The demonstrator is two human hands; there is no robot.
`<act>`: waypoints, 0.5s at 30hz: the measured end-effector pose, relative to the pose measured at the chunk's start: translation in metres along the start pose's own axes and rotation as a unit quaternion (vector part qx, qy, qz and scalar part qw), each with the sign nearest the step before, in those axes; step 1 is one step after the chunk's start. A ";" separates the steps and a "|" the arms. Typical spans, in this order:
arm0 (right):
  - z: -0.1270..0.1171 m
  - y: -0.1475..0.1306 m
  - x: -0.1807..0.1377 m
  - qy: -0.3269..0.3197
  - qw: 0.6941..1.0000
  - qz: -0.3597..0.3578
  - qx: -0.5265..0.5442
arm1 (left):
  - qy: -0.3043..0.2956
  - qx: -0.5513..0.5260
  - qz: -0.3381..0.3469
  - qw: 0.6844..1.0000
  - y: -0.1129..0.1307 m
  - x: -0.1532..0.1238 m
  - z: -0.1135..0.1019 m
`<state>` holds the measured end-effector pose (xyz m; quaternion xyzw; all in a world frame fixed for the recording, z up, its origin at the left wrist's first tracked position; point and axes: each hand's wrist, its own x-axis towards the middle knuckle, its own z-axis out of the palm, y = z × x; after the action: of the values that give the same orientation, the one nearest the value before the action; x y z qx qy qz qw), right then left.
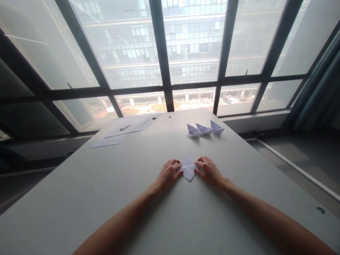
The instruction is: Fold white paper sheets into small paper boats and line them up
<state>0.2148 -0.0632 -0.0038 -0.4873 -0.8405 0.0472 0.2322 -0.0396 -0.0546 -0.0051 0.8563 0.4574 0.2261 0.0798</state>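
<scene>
A piece of folded white paper (188, 168), shaped like a diamond with creases across its middle, lies on the table in front of me. My left hand (171, 171) holds its left corner, with thumb and fingers curled around the edge. On the opposite side, my right hand (208, 170) grips the right corner in the same way. The fingertips cover both side corners; the lower point of the paper shows between the hands. Beyond my right hand stand three folded paper boats (205, 130) in a row, close together.
White paper sheets (111, 142) lie at the far left of the white table (127, 170), with a small pen-like object (125, 127) on them. A small dark item (320, 210) sits near the right edge. Large windows (195, 42) rise behind the table.
</scene>
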 end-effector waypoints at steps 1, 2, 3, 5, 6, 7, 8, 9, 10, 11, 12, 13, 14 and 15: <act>0.001 -0.003 0.000 0.004 1.000 0.010 -0.009 | 0.002 -0.002 -0.001 1.000 0.000 0.000 0.001; 0.001 -0.005 -0.001 0.007 1.000 0.022 -0.015 | 0.004 -0.003 -0.001 1.000 -0.001 0.000 0.001; 0.002 -0.007 -0.001 0.009 0.999 0.033 -0.020 | 0.006 -0.004 0.000 1.000 -0.001 0.000 0.002; 0.003 -0.010 -0.001 0.006 0.998 0.049 -0.028 | 0.006 -0.007 0.008 1.000 -0.002 0.000 0.003; 0.004 -0.010 -0.001 0.003 0.998 0.056 -0.033 | 0.004 -0.009 0.015 1.000 -0.002 0.000 0.003; 0.004 -0.010 -0.001 0.000 0.997 0.062 -0.037 | 0.002 -0.011 0.023 1.000 -0.003 0.000 0.004; 0.004 -0.010 -0.001 -0.002 0.997 0.069 -0.041 | 0.001 -0.012 0.030 0.999 -0.003 0.000 0.004; 0.005 -0.009 -0.001 -0.004 0.996 0.076 -0.042 | 0.001 -0.014 0.036 0.999 -0.003 0.001 0.004; 0.005 -0.008 0.000 -0.005 0.996 0.082 -0.041 | 0.001 -0.014 0.040 0.999 -0.003 0.001 0.003; 0.006 -0.007 0.000 -0.006 0.996 0.087 -0.037 | 0.001 -0.015 0.042 0.999 -0.003 0.001 0.003; 0.006 -0.006 0.000 -0.006 0.995 0.091 -0.031 | 0.001 -0.015 0.043 0.999 -0.002 0.000 0.003; 0.007 -0.005 0.000 -0.005 0.995 0.095 -0.022 | 0.002 -0.015 0.044 0.999 -0.002 0.000 0.003; 0.008 -0.004 -0.001 -0.004 0.995 0.098 -0.010 | 0.002 -0.015 0.044 0.999 -0.002 0.000 0.003; 0.008 -0.003 -0.001 -0.002 0.995 0.102 0.004 | 0.004 -0.015 0.043 0.999 -0.002 -0.001 0.003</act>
<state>0.2090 -0.0643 -0.0103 -0.5697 -0.7865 0.0753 0.2263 -0.0400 -0.0537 -0.0088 0.8727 0.4175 0.2399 0.0809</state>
